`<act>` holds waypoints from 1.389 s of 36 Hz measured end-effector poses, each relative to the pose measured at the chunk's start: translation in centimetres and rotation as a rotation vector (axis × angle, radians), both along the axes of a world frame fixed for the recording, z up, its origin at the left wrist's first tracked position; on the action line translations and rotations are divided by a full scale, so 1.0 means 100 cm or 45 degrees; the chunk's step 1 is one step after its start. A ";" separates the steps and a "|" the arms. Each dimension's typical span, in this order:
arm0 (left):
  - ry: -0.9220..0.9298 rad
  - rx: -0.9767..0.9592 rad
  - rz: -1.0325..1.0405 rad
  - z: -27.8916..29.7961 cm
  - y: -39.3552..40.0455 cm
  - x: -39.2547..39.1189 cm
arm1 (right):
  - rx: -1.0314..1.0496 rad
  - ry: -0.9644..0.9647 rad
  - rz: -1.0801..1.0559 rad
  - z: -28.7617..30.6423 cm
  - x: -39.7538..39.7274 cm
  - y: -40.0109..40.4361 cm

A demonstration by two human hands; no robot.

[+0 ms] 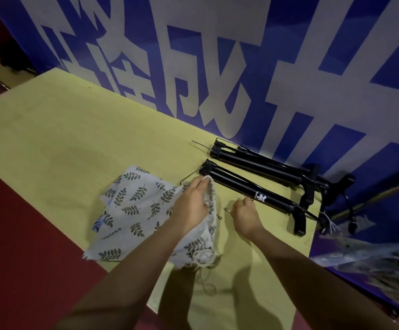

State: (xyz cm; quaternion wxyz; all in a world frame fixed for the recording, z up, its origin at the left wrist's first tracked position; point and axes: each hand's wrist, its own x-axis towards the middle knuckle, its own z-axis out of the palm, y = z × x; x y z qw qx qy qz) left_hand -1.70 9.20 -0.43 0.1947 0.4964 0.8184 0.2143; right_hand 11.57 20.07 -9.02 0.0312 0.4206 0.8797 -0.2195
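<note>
A white cloth printed with dark leaves [131, 210] lies rumpled on the yellow-green table [57, 139]. My left hand [192, 202] grips a bunched edge of this cloth and holds it against the near end of a black hand pump [253, 192]. My right hand [245, 214] has its fingers curled beside the pump's barrel and pinches something small and thin; I cannot make out what. A small metal nozzle [227, 210] lies on the table between my hands.
A second black pump [260, 160] lies behind the first, against a blue banner with large white characters [217, 67]. A clear plastic bag [372, 265] sits at the right past the table's end. Red floor [26, 258] runs along the table's near-left edge.
</note>
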 end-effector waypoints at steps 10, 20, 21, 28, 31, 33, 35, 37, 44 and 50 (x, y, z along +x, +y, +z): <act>-0.127 -0.191 -0.113 0.025 -0.013 0.001 | -0.260 0.650 -0.129 0.046 0.005 -0.022; -0.169 -0.039 -0.137 0.055 -0.037 -0.005 | -0.375 0.670 0.126 0.085 -0.014 -0.066; -0.181 -0.017 -0.137 0.058 -0.039 -0.004 | -0.355 0.658 0.133 0.086 -0.015 -0.069; -0.072 0.051 -0.030 0.074 -0.052 -0.010 | -0.247 0.670 0.084 0.100 -0.019 -0.076; -0.015 0.051 -0.024 0.076 -0.051 -0.009 | -0.199 0.675 0.107 0.102 -0.018 -0.073; 0.025 0.047 -0.020 0.078 -0.048 -0.007 | -0.156 0.668 0.117 0.105 -0.017 -0.070; 0.089 0.035 -0.022 0.078 -0.044 -0.006 | -0.121 0.697 0.119 0.109 -0.018 -0.067; 0.155 0.029 -0.021 0.077 -0.038 -0.004 | -0.060 0.715 0.118 0.114 -0.018 -0.063; 0.296 -0.085 -0.021 0.071 -0.017 0.000 | -0.061 0.519 0.049 0.109 -0.021 -0.039; 0.313 -0.153 -0.030 0.059 -0.005 -0.003 | -0.060 0.652 -0.090 0.097 -0.010 -0.016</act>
